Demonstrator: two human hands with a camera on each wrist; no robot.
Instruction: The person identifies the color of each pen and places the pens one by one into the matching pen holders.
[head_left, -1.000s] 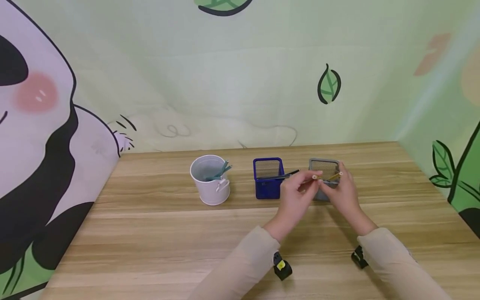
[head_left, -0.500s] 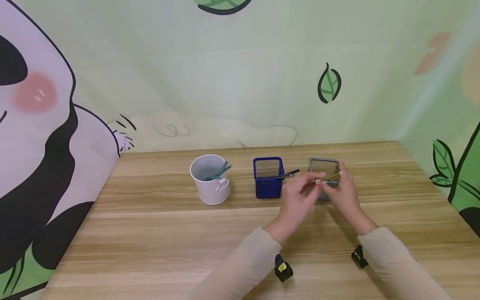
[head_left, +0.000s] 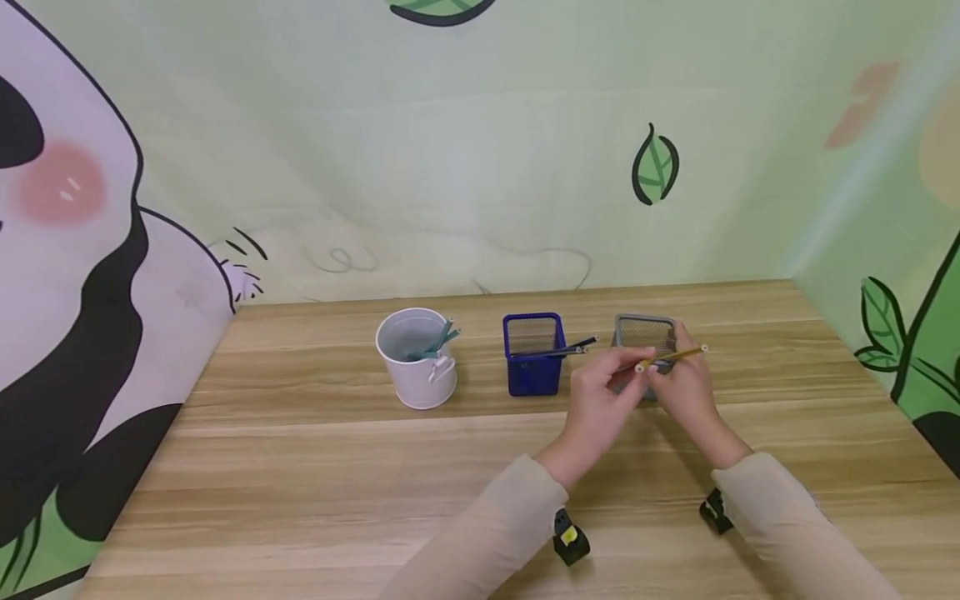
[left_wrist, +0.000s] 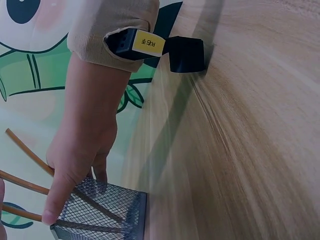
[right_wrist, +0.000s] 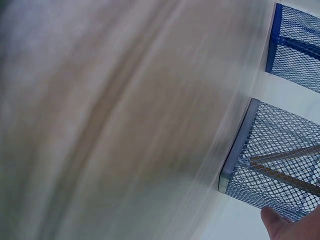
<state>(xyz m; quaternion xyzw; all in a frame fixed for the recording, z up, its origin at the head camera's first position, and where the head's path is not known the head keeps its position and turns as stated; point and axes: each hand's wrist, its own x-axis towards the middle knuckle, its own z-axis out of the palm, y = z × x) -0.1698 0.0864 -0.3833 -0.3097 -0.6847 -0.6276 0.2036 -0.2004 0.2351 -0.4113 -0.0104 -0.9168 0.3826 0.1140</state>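
Observation:
In the head view a grey mesh pen holder [head_left: 633, 327] stands at the right, partly covered by both hands. My right hand [head_left: 688, 396] grips it, one finger along its right side; a fingertip [right_wrist: 275, 222] shows at its mesh in the right wrist view. Yellow-brown pencils [head_left: 678, 356] lean out over its rim. My left hand [head_left: 600, 404] pinches one pencil [head_left: 643, 365] near its pale end. The left wrist view shows several pencils [left_wrist: 27, 184] sticking out past the right hand [left_wrist: 80, 155], their lower ends inside the mesh.
Left of the hands stands a blue mesh pen holder [head_left: 534, 379] with dark pencils [head_left: 573, 348] leaning out rightward. Farther left is a white bucket [head_left: 422, 379] holding teal pencils [head_left: 438, 343]. All stand on the wooden table [head_left: 300, 492], before a printed cloth backdrop [head_left: 450, 167].
My left hand has shifted slightly right. The ends of the yellow-brown pencils have moved right, one now reaching past the right hand's fingers. The right hand keeps its hold on the grey holder.

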